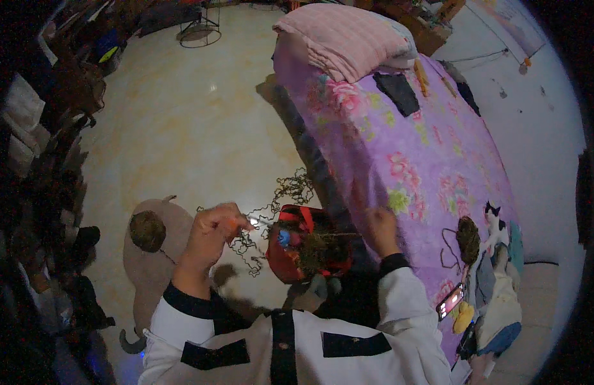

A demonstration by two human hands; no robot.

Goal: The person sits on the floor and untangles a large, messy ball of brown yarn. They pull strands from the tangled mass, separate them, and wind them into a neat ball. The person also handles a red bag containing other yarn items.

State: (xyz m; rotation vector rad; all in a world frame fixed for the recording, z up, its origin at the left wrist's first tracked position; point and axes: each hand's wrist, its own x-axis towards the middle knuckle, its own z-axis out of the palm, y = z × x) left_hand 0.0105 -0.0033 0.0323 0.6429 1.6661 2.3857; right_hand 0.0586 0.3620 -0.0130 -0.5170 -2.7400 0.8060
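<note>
As far as can be judged, the step in hand is drawing out and freeing yarn, one length at a time. The left hand is raised over the floor, its fingers curled together as if pinching a strand; what lies between the tips is too small to confirm. The right hand is held near the edge of the bed, blurred; whether its fingers are spread or pressed together cannot be told. A faint line reaches toward it from above the bag, consistent with drawn yarn. The next move appears to call for light, even tension, lest loops snag.

Condition of the yarn, left to right: one ball, brownish and compact, rests on a beige seat. Right of it, a loose tangle lies on the floor, dark, thin and tightly crinkled, with many open loops. The main heap, olive-brown and fuzzy, sits in the red bag between the hands, beside a small blue item. A dark second ball rests on the bed, a loose end trailing to its left.
</note>
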